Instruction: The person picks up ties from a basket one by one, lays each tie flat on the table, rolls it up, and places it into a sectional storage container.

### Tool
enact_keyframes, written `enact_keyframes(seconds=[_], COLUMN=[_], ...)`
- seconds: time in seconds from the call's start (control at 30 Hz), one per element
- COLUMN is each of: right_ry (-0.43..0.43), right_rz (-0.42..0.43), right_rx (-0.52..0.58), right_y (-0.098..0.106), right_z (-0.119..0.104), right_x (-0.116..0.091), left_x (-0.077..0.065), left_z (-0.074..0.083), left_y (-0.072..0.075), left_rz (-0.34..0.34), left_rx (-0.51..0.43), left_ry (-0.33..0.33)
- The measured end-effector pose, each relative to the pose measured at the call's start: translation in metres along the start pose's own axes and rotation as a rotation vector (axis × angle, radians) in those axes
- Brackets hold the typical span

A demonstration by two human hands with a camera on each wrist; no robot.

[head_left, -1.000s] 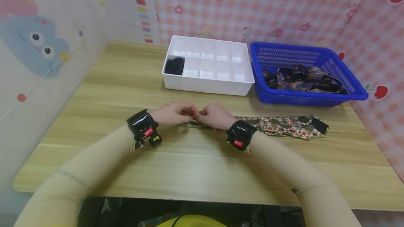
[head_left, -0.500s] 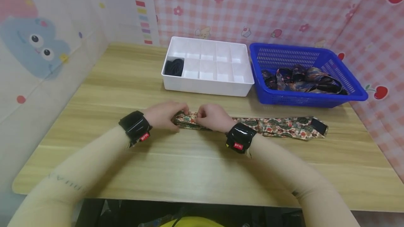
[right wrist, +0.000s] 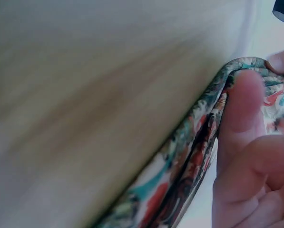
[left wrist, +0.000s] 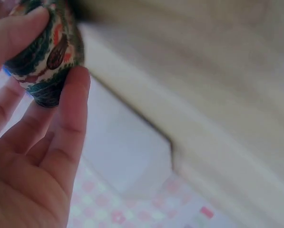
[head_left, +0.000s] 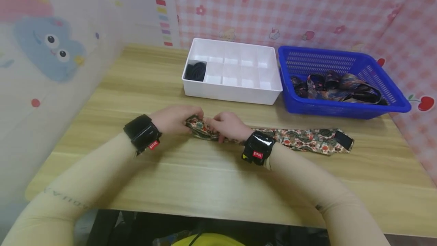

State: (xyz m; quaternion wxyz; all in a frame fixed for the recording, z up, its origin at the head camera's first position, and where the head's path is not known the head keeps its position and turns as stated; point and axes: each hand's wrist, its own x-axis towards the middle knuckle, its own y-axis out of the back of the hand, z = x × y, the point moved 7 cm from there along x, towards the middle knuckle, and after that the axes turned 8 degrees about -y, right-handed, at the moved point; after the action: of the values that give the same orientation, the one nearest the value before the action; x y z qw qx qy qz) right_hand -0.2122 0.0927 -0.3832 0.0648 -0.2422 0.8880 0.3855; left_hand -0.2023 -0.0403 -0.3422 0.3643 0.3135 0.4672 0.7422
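Tie's left end (head_left: pixel 197 125) now higher

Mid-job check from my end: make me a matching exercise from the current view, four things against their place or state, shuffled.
Things:
1. patterned tie
2. black roll
3. blue basket
4. white box

Place or state:
A. slotted sides, dark patterned cloth inside
B. gripped by the left hand and right hand
C. divided into compartments
D. sitting inside one compartment

Pairs: 1-B, 2-D, 3-A, 4-C
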Motion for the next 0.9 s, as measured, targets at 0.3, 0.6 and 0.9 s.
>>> enact_keyframes(seconds=[0.3, 0.6, 0.9], right_ry=[-0.119, -0.153, -0.055], right_rz=[-0.105, -0.094, 0.055], right_rx=[0.146, 0.067, -0.078], right_y=[0.008, 0.029, 0.042], right_z=[0.018, 0.049, 0.054], right_x=[-0.011, -0.02, -0.022], left_x=[0.022, 0.031, 0.045], left_z=[0.02, 0.027, 0.041], left_y=[0.009, -0.008, -0.031], left_rz=[0.096, 0.081, -0.044], left_rx=[-0.307, -0.161, 0.03], left_ry=[-0.094, -0.137, -0.192])
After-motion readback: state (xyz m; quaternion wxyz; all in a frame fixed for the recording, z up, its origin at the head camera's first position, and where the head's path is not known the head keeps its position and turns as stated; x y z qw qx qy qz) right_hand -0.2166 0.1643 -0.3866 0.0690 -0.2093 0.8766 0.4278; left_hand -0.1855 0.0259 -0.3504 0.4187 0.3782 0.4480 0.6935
